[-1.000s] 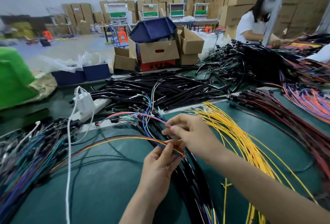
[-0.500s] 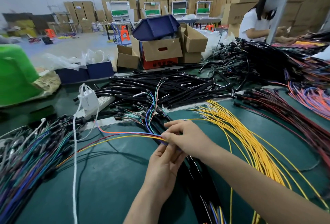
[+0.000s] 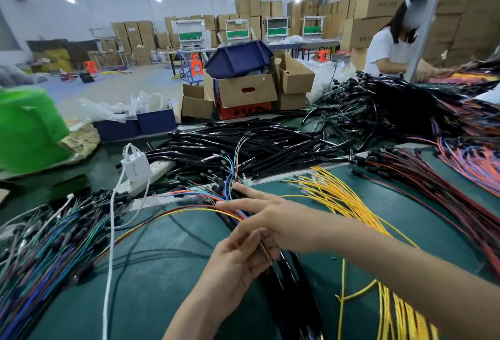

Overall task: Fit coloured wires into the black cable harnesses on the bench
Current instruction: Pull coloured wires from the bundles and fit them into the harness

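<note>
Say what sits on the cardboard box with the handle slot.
A dark blue plastic bin lies tilted on the cardboard box; the bin covers most of the box's contents.

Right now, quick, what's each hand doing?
Left hand: holds the wires.
Right hand: open, fingers straight.

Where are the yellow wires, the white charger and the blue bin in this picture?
Yellow wires point(image 3: 341, 199): head view, on the middle of the bundle on the bench.
White charger point(image 3: 135, 168): head view, on its front face.
Blue bin point(image 3: 238, 58): head view, on its tilted side wall.
</note>
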The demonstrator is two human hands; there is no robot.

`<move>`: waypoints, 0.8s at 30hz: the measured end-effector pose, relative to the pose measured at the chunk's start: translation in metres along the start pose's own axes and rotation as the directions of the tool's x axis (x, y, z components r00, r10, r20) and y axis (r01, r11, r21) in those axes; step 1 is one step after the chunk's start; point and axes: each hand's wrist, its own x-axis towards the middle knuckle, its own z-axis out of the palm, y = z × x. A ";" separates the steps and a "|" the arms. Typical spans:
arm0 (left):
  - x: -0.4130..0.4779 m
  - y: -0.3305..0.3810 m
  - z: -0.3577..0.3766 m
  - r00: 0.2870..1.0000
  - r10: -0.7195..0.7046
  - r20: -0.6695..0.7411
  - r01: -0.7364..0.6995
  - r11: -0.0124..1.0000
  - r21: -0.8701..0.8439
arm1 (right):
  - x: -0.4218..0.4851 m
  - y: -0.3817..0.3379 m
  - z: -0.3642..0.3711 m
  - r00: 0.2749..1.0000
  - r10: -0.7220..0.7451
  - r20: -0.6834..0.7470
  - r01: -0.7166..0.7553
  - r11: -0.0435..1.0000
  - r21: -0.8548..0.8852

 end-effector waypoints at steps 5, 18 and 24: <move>-0.014 0.049 0.003 0.992 -0.127 0.010 0.118 0.947 0.298 | 0.007 0.006 -0.030 0.991 -0.133 0.019 0.128 0.892 -0.433; -0.018 0.234 0.099 0.871 0.334 0.360 -0.446 0.233 0.864 | 0.016 -0.014 -0.176 0.726 -0.438 -0.530 -0.107 0.690 -0.716; 0.000 0.168 0.063 0.947 0.178 0.266 -0.318 0.424 0.848 | -0.006 0.001 -0.127 0.858 -0.291 -0.422 -0.106 0.705 -0.701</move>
